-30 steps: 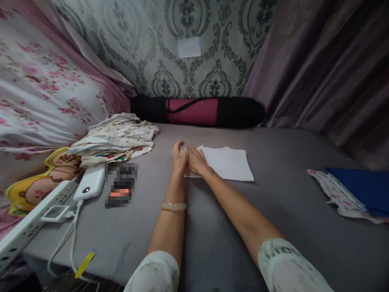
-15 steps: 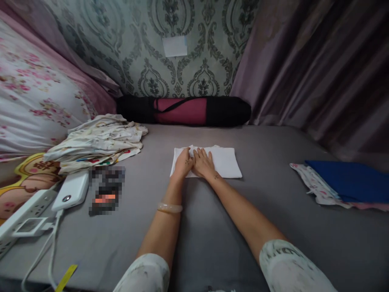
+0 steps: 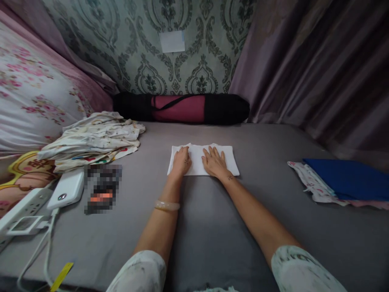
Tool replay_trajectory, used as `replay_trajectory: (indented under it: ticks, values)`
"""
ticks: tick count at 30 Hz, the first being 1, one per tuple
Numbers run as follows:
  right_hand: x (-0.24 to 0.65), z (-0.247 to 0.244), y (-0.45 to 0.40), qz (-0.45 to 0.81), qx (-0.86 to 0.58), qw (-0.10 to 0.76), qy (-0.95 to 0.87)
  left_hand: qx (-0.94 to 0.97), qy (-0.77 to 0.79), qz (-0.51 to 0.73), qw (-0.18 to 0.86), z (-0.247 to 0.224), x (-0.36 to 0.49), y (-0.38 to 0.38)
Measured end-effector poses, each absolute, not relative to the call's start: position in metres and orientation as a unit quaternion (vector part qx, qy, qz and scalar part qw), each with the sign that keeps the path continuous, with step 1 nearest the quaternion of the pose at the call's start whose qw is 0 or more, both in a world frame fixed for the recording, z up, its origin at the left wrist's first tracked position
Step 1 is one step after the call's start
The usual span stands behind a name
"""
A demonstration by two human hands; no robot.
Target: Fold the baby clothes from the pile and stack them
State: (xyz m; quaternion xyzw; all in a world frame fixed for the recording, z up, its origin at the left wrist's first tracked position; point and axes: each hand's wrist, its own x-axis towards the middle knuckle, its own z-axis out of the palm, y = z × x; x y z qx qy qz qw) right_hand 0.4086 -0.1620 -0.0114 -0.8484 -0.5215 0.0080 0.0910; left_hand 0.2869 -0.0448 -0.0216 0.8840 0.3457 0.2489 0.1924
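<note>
A folded white cloth [image 3: 197, 161] lies flat on the grey sheet in front of me. My left hand [image 3: 182, 161] rests on its left part, fingers pointing away from me, with a pale bangle on that wrist. On the right part of the cloth, my right hand [image 3: 215, 162] lies flat with its fingers spread. A strip of white fabric shows between the two hands. Neither hand has lifted the cloth.
Crumpled patterned clothes [image 3: 97, 138], a white power bank [image 3: 67, 188] and a power strip [image 3: 26, 209] lie left. Folded blue fabric [image 3: 349, 178] sits right. A black and maroon bag [image 3: 179, 108] lies along the wall.
My right hand has slid right across the cloth, away from my left hand. My left hand has moved slightly left. The whole view has shifted a little.
</note>
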Motion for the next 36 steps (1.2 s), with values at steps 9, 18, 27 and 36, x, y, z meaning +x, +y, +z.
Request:
replay_trajectory:
  ticks: [9, 18, 27, 36]
  values:
    - [0.431, 0.000, -0.175, -0.022, -0.857, 0.130, -0.498, 0.901, 0.356, 0.206, 0.137, -0.018, 0.281, -0.043]
    - [0.441, -0.014, -0.178, 0.027, -0.873, 0.091, -0.478, 0.905, 0.362, 0.187, 0.121, -0.024, 0.278, -0.040]
    - [0.458, -0.016, -0.181, 0.017, -0.898, 0.104, -0.427, 0.901, 0.405, 0.124, 0.095, -0.020, 0.274, -0.046]
    - [0.463, -0.008, -0.182, -0.029, -0.891, 0.121, -0.437, 0.905, 0.413, 0.072, 0.069, -0.011, 0.273, -0.045]
